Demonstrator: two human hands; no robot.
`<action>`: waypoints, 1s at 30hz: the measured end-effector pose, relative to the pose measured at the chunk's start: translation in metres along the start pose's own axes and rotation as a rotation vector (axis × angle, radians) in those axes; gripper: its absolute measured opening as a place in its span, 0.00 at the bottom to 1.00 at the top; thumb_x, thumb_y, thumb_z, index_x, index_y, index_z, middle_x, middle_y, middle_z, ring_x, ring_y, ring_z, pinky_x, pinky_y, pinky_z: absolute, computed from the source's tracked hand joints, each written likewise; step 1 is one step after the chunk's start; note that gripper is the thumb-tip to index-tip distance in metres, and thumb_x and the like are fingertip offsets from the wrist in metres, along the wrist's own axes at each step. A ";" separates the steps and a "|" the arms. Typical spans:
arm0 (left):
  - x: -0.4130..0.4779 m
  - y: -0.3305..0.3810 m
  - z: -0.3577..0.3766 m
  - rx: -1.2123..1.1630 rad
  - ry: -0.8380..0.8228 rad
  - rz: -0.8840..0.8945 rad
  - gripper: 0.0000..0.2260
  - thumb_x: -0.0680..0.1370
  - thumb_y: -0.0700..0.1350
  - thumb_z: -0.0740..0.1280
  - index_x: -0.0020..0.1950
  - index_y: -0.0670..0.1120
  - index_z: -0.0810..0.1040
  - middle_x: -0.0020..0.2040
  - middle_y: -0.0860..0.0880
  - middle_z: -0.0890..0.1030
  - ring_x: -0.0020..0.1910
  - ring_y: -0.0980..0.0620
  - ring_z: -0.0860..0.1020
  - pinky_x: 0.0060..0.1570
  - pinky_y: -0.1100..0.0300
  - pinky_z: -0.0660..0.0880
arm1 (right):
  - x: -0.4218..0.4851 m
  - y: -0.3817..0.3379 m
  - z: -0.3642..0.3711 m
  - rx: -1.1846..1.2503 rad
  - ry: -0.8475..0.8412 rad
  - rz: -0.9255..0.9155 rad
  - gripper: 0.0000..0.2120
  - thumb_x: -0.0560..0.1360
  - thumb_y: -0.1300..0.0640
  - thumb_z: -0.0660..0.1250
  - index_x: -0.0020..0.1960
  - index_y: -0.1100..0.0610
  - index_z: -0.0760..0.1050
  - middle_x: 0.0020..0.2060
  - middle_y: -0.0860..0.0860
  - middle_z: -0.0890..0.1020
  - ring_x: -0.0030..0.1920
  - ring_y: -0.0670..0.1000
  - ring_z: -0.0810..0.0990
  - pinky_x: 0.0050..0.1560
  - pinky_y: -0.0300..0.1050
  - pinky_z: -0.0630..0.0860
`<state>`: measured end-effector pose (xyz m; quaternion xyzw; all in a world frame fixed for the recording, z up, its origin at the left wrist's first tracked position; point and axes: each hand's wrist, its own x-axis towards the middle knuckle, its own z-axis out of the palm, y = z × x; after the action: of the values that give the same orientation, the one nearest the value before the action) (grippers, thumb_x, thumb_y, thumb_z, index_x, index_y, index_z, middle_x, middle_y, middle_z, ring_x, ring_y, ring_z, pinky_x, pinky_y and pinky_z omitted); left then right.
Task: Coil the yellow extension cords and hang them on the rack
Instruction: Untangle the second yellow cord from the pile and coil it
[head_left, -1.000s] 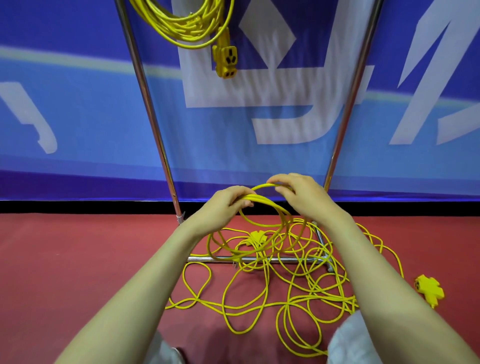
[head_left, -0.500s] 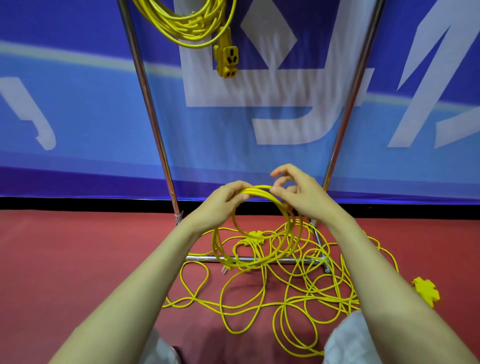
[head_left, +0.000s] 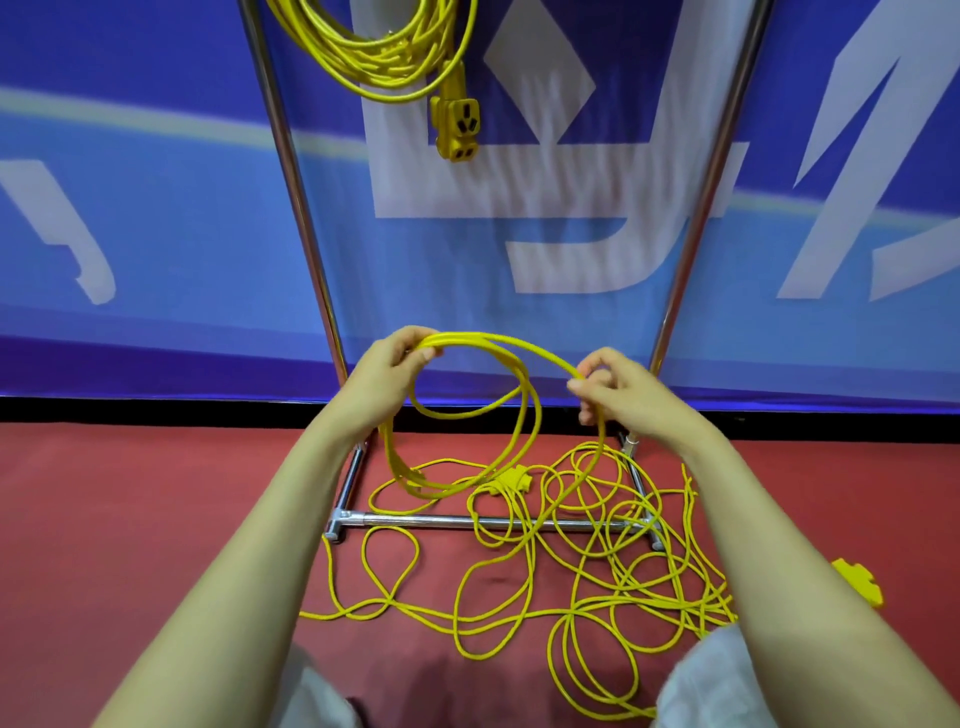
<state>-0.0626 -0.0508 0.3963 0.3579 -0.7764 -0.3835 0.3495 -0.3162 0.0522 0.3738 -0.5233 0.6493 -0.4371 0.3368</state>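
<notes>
A: Starting with the hands, what is seen?

B: The left hand (head_left: 387, 374) is closed round the top of a partly wound coil (head_left: 493, 339), just left of centre of the frame, with several yellow loops gathered under its curled fingers. The right hand (head_left: 618, 395) is held apart from it, right of centre. A single strand of the same cord is pinched between its thumb and fingertips.

A: And where is the rest of that cord found?

B: The loops of the coil are hung down from the left hand in front of the rack (head_left: 296, 208). Whether the lowest loops touch the floor cannot be told. From the right hand the strand is led downward into the loose cord (head_left: 613, 561), which is spread in a tangle over the red floor (head_left: 130, 519) at lower centre and lower right. It is draped across the rack's chrome base bar (head_left: 441, 519). A yellow connector (head_left: 511, 478) is seen in the tangle behind the bar. A second yellow plug (head_left: 857, 579) is seen at the right edge, partly hidden by the right forearm.

A: Is anything hung on the rack?

B: A finished coil (head_left: 384, 57) is seen at the top of the frame, between the two chrome uprights, with a yellow socket block (head_left: 457, 124) dangling below it. A blue banner (head_left: 156, 208) with white shapes is stretched behind the rack.
</notes>
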 end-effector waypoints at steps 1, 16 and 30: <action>-0.001 -0.002 0.000 0.029 -0.022 -0.020 0.07 0.82 0.38 0.60 0.54 0.46 0.76 0.41 0.55 0.76 0.34 0.66 0.72 0.38 0.73 0.66 | -0.001 -0.004 -0.001 0.063 0.089 -0.049 0.08 0.77 0.62 0.65 0.43 0.55 0.68 0.29 0.52 0.74 0.26 0.45 0.74 0.31 0.38 0.73; -0.009 0.006 0.037 0.004 -0.135 0.000 0.09 0.81 0.38 0.61 0.60 0.44 0.75 0.41 0.57 0.72 0.37 0.66 0.71 0.43 0.73 0.66 | 0.005 -0.011 0.025 -0.084 0.131 -0.162 0.05 0.74 0.51 0.70 0.43 0.50 0.74 0.32 0.44 0.77 0.31 0.49 0.76 0.39 0.49 0.76; 0.000 0.000 0.014 -0.032 0.082 -0.042 0.07 0.81 0.39 0.61 0.57 0.46 0.76 0.38 0.54 0.72 0.35 0.62 0.70 0.41 0.68 0.67 | 0.001 -0.001 0.015 -0.345 -0.090 0.043 0.12 0.80 0.51 0.59 0.39 0.54 0.70 0.32 0.51 0.75 0.33 0.50 0.78 0.36 0.41 0.72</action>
<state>-0.0740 -0.0464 0.3901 0.3841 -0.7473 -0.3882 0.3787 -0.3023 0.0477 0.3685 -0.5786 0.7098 -0.2881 0.2802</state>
